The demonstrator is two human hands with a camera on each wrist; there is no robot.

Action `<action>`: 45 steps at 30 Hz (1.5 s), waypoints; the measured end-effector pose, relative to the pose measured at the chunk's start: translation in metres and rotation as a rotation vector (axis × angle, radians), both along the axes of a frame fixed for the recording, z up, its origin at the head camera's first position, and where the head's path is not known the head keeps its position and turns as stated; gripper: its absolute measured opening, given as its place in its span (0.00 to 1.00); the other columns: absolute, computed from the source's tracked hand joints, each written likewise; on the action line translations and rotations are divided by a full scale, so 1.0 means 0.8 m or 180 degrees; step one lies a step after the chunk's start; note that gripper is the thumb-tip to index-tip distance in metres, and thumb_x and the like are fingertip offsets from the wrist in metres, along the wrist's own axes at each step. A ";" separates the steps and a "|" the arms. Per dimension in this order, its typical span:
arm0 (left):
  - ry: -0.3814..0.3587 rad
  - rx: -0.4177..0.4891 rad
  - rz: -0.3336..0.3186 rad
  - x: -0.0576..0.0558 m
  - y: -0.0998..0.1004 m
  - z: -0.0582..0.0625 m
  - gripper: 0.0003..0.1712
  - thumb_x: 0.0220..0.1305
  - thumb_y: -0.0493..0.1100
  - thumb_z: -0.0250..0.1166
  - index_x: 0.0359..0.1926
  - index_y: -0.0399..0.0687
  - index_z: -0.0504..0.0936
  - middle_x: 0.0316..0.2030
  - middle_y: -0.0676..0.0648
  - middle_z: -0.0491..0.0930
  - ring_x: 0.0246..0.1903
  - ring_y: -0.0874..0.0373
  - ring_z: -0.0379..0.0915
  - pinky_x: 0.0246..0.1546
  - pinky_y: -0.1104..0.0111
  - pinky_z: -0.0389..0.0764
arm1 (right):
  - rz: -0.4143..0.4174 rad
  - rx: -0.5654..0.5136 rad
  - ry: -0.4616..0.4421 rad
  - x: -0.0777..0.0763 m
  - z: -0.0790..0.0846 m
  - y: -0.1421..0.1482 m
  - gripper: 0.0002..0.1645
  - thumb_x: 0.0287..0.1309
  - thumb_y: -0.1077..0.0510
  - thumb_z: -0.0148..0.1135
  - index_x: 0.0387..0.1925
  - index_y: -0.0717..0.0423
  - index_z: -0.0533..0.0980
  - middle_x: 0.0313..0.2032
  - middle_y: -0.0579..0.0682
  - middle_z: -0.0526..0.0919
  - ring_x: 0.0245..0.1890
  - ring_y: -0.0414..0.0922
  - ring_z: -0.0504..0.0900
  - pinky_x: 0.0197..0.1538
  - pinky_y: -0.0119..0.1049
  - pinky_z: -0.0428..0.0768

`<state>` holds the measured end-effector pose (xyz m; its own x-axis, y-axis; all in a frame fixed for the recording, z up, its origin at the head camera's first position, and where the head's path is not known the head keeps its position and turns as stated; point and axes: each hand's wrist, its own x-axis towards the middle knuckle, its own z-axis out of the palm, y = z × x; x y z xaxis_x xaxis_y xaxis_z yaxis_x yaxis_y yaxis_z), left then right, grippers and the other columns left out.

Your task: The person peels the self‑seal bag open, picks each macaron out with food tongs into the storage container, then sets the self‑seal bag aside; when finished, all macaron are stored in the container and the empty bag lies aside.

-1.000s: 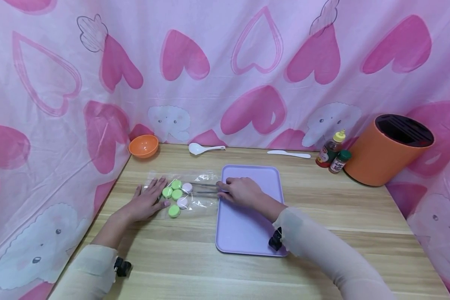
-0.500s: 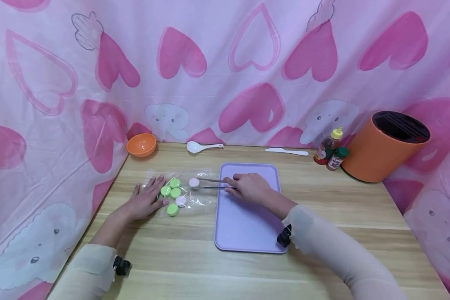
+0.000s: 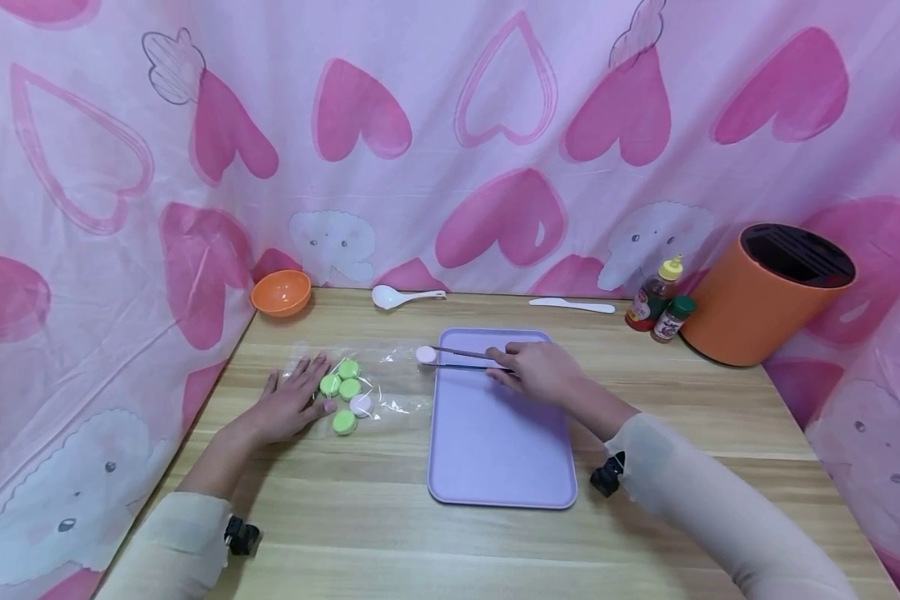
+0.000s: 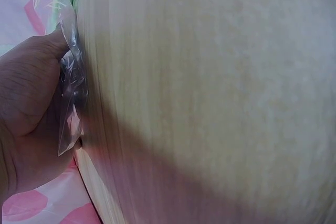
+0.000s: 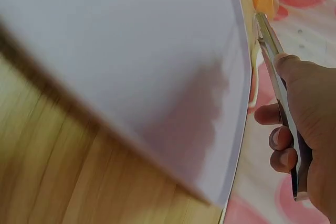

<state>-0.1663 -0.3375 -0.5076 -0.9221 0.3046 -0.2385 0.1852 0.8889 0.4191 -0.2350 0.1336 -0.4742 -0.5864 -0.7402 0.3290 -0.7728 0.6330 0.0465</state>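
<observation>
lilac tray [image 3: 502, 450] lies flat; clear bag [image 3: 405, 379] just l of it, thin, prob slippery, pin by far l end. l hand [image 3: 288, 410] spread on bag; r hand [image 3: 546, 372] grips tongs [image 5: 281, 85]. pink disc [image 3: 426, 356] btwn tong tips by tray's l rim: prob light, fragile, pinch sides gently. vs 0.5s ago, disc & r hand further r.

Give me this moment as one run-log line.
left hand: resting on plastic bag; right hand: gripping tongs; tongs: holding pale pink disc near purple tray; green discs: beside left hand
</observation>
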 end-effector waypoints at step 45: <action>-0.0004 0.0001 0.0020 0.003 0.002 0.004 0.51 0.86 0.64 0.56 0.91 0.43 0.44 0.91 0.36 0.39 0.89 0.28 0.29 0.80 0.22 0.26 | -0.0635 0.0360 -0.0534 -0.006 -0.004 0.055 0.28 0.77 0.38 0.68 0.68 0.47 0.85 0.46 0.59 0.93 0.26 0.51 0.86 0.33 0.52 0.90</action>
